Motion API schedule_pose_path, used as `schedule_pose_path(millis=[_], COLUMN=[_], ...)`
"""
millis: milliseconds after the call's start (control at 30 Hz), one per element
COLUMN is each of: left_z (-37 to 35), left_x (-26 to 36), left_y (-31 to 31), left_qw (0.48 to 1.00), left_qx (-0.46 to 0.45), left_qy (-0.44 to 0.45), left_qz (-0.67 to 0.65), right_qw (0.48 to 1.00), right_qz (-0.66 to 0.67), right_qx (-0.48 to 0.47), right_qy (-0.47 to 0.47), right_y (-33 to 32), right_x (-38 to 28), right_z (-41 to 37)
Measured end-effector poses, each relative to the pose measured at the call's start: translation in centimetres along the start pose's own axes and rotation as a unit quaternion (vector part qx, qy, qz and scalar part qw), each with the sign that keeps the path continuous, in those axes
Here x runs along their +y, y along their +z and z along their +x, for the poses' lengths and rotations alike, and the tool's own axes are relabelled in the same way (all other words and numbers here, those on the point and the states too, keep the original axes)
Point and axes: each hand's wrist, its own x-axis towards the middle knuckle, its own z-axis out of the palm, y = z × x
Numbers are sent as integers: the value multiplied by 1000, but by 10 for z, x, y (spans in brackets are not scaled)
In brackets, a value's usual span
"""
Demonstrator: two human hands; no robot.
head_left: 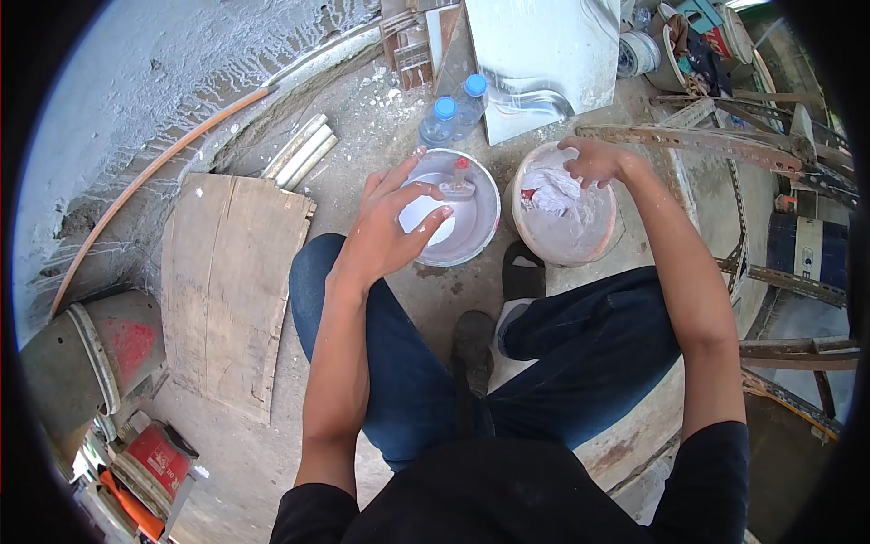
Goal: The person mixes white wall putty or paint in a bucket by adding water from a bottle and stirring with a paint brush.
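A white bucket (494,227) with pale liquid in it stands in front of me on the left. Inside it leans a paint brush (460,181) with a red-tipped handle. My left hand (390,218) hovers over this bucket's near left side, fingers apart and nothing held. Beside it on the right is a second bucket (580,254), coated whitish inside. A crumpled white material (555,192), perhaps cloth or a bag, lies in it with a bit of red. Above that bucket's far right rim is my right hand (594,163), its fingers loosely bent and apart, with no object visible in them.
Two clear bottles with blue caps (444,109) stand behind the left bucket. A plywood board (231,281) and white tubes (304,152) lie to the left. A white panel (544,54) is at the back; perforated metal bars (707,140) reach in from the right.
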Motion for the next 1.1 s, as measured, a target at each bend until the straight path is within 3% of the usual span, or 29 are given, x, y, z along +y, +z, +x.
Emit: schedule_pose_path(millis=[300,400,433,533,600,667,767,900,967,1100], left_z=[2,1,1,-8,-31,-54,-105,-112,-114,-115], left_x=[-24,-39,-45,-53,-108,-149,-249,-235,-258,-249], left_y=[2,-2,-7,-59,-86,-110,-89,-68,-50,-38], left_qw=[997,993,991,942,906,858,772,752,750,731], left_qx=[16,51,102,162,247,143,53,-92,-108,-179], left_qy=[-67,-88,-74,-264,-340,-474,-552,-513,-466,-375], left_qz=[44,55,33,-133,-60,137,310,405,457,541], right_qw=[998,996,994,994,993,992,991,988,988,988], right_qz=[-16,-21,-17,-5,-2,3,7,2,2,-4], right_qx=[31,38,39,28,17,7,-6,-6,-4,-11], right_qy=[-59,-82,-96,-104,-114,-123,-135,-153,-155,-152], right_y=[-5,-5,-5,-5,-4,-2,3,4,6,6], right_x=[-20,-26,-28,-32,-35,-35,-33,-30,-32,-36], right_z=[22,21,21,20,12,9,7,8,8,7])
